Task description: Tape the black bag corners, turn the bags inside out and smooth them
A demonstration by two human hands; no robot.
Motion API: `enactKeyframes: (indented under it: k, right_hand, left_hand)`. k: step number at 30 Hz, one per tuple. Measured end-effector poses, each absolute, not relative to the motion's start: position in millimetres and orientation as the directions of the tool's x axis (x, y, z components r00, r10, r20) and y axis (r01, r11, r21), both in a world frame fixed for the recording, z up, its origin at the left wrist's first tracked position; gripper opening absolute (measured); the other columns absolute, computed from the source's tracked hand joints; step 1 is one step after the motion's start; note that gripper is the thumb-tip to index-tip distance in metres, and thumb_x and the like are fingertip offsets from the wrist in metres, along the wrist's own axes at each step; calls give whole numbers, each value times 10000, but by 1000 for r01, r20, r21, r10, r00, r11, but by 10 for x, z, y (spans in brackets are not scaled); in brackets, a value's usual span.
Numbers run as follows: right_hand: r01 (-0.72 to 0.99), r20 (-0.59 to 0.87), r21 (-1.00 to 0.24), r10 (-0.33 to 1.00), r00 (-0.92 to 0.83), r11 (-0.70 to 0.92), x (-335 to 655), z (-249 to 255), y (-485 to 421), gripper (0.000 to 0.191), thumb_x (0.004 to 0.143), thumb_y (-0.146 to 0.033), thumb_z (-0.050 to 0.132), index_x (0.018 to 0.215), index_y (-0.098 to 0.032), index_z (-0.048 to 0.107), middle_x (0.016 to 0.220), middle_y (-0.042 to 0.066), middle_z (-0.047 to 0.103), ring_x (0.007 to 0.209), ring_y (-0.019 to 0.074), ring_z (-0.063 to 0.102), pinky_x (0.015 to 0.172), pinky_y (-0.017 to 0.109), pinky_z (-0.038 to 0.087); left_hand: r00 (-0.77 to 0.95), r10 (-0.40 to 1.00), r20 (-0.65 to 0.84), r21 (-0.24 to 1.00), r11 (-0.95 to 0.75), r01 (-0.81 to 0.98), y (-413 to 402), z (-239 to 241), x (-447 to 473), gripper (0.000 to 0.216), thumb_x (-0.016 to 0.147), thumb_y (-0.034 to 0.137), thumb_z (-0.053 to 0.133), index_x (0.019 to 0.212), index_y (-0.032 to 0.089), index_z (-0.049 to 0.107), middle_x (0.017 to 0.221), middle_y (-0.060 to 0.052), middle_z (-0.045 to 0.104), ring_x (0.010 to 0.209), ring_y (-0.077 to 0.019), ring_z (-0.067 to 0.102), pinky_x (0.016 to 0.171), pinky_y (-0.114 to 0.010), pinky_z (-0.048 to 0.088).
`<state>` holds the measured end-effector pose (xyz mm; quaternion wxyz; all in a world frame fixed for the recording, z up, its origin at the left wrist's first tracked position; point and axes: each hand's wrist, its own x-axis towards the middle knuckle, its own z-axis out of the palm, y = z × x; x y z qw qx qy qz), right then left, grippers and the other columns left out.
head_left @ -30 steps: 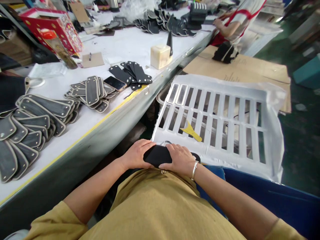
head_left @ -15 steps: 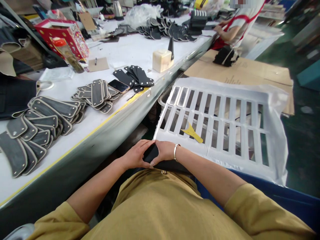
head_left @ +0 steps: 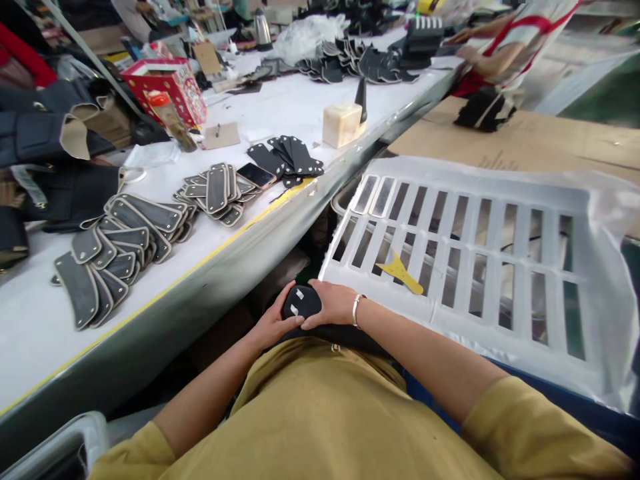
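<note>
Close to my waist, my left hand (head_left: 276,323) and my right hand (head_left: 337,304) grip a small black piece (head_left: 307,301) from both sides. Its upper face has rounded corners and two small white marks; its exact kind I cannot make out. The thumbs meet along its near edge. Right of my hands lies a white sheet with rows of slots (head_left: 440,300). On it rests a yellow forked template (head_left: 403,273). To the left, on the white table, lie dark strips with pale edges and rivets (head_left: 145,227), and a smaller pile of similar strips (head_left: 217,190).
Black strips (head_left: 295,157) and a phone (head_left: 257,175) lie near the table's edge (head_left: 230,237). Behind them are a cream block (head_left: 340,125), a red gift box (head_left: 167,87) and a bottle (head_left: 173,120). A person (head_left: 510,47) stands beyond some cardboard (head_left: 550,143).
The black piece has tilted, so its face with two white marks now shows. My hands have shifted slightly on it. The view has swung a little left.
</note>
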<state>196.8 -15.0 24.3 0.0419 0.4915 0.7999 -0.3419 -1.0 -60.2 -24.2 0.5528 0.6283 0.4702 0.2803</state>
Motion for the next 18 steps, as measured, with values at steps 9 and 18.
enactKeyframes:
  k: [9, 18]
  right_hand:
    - [838, -327, -418, 803, -498, 350, 2380, 342, -487, 953, 633, -583, 635, 1387, -119, 282, 1344, 162, 428, 1169, 336, 449, 959, 450, 361]
    - [894, -488, -400, 779, -393, 200, 2899, 473, -686, 959, 615, -612, 644, 1377, -135, 311, 1312, 170, 463, 1142, 344, 478, 945, 451, 374]
  left_hand:
    - [379, 924, -47, 943, -84, 323, -607, -161, 67, 742, 800, 384, 591, 1414, 229, 205, 1452, -79, 290, 1317, -251, 287, 1103, -407, 194]
    - [407, 913, -33, 893, -156, 422, -611, -121, 79, 659, 824, 379, 540, 1394, 214, 255, 1442, -76, 296, 1324, -229, 271, 1106, -400, 173]
